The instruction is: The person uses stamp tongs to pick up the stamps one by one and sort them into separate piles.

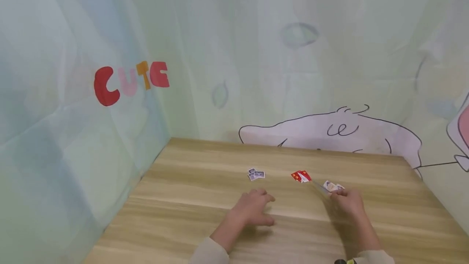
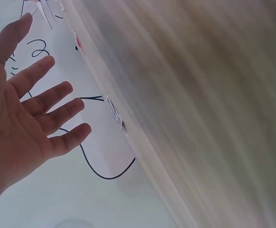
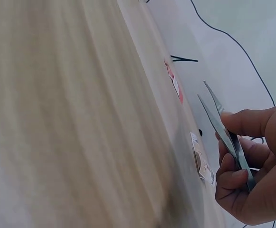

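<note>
My right hand (image 1: 349, 202) grips a pair of metal tweezers (image 3: 217, 124) between thumb and curled fingers. In the right wrist view the tweezer tips stand slightly apart with nothing visible between them. From the head view, the tips point towards a group of red stamp-like paper pieces (image 1: 301, 176) on the table; whether they touch cannot be told. Beside my right fingers lies a group of pale printed pieces (image 1: 331, 185). My left hand (image 1: 252, 209) hovers over the wood with fingers spread, holding nothing. Beyond it is a group of grey, white-edged pieces (image 1: 258, 174).
The wooden table (image 1: 205, 166) meets a pale printed curtain (image 1: 227, 64) at its back and left edges. The curtain carries colourful letters and a line-drawn figure (image 1: 340, 131). A small dark object (image 1: 344, 261) shows at the right sleeve.
</note>
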Tool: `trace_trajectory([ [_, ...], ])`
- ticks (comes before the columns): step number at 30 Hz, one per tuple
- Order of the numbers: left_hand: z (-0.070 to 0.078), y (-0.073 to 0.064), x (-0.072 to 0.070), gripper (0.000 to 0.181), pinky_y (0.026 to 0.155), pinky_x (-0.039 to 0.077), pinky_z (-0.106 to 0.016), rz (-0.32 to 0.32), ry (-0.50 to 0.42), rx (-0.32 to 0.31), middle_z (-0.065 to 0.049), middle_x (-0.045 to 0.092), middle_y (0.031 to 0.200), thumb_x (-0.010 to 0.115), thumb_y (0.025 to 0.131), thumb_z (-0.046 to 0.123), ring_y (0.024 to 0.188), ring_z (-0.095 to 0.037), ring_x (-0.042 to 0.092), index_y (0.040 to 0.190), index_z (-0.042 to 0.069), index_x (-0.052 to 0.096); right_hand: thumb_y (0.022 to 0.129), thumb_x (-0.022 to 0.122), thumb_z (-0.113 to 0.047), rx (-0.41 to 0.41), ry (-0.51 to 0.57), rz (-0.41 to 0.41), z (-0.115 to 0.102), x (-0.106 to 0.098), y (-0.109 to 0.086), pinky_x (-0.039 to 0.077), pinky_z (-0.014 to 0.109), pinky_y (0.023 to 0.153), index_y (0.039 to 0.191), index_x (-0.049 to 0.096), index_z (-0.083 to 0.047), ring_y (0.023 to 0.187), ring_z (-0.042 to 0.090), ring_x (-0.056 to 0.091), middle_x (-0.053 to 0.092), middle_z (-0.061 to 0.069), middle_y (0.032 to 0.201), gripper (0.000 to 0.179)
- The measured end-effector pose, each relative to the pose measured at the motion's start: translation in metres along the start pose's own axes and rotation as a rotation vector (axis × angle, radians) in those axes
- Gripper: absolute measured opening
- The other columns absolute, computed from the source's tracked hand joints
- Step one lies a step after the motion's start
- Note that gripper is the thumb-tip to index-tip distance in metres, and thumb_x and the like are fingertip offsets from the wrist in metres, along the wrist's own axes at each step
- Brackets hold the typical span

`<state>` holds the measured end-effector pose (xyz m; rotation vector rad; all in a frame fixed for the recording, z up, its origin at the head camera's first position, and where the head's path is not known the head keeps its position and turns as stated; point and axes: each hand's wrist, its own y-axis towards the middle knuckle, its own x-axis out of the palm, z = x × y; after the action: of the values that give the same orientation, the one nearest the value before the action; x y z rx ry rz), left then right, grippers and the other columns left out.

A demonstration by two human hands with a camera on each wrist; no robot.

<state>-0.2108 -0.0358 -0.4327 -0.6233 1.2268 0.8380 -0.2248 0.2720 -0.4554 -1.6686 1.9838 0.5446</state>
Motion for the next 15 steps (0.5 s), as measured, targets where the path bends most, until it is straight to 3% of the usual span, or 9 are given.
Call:
trace_trajectory([
  [5, -0.001, -0.005, -0.003, 0.060, 0.090, 0.041, -0.051, 0.004, -0.021, -0.014, -0.008, 0.051, 0.127, 0.071, 0.074, 0.045, 0.114, -0.027, 0.047, 0.125, 0.016, 0.058, 0.085, 0.058, -0.007, 0.012, 0.041, -0.006, 0.000, 0.001, -0.010, 0.043, 0.032, 0.065, 0.096, 0.062, 0.017, 0.086, 0.034, 0.053, 0.060, 0.026, 0.093, 0.026],
  [11, 0.000, -0.017, -0.002, 0.058, 0.089, 0.042, -0.050, 0.014, -0.055, -0.042, -0.007, 0.052, 0.124, 0.071, 0.075, 0.046, 0.112, -0.026, 0.048, 0.124, 0.017, 0.059, 0.083, 0.060, -0.005, 0.034, 0.060, 0.031, 0.002, 0.006, -0.026, 0.040, 0.031, 0.062, 0.088, 0.064, 0.014, 0.071, 0.020, 0.051, 0.062, 0.011, 0.076, 0.020],
  [15, -0.001, -0.025, 0.000, 0.057, 0.086, 0.044, -0.047, 0.045, -0.058, -0.049, -0.008, 0.053, 0.121, 0.072, 0.074, 0.046, 0.109, -0.026, 0.050, 0.121, 0.016, 0.060, 0.084, 0.062, -0.007, 0.070, 0.101, 0.028, 0.002, 0.008, -0.037, 0.040, 0.031, 0.064, 0.095, 0.063, 0.013, 0.075, 0.022, 0.052, 0.063, 0.011, 0.081, 0.023],
])
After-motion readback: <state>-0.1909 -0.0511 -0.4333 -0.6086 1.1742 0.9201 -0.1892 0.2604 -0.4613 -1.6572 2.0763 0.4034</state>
